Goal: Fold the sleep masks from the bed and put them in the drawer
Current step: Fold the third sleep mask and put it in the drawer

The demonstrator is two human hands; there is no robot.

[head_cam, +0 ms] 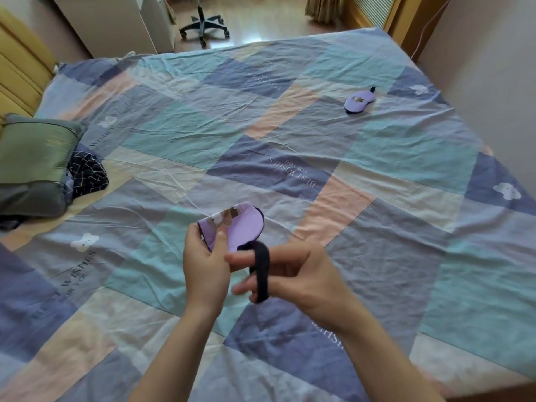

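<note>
Mask one (232,227), lilac, folded in half, is held above the bed (290,146) near its front edge. Far left: a pillow (32,158) and dark cloth (87,172), not part of the task. My left hand (203,262) clamps the folded mask, thumb pressed on its face, fingers closed behind it. My right hand (295,274) has two fingers spread apart, and the dark strap (261,274) loops over them without being pinched. Far right, well apart: mask two (359,100) lies flat and unfolded on the bed. No drawer is in view. Risks, as I judge them: the strap may slide off my spread fingers and hang loose; easing my left thumb would let the fold spring open; a trailing strap could snag at the drawer.
</note>
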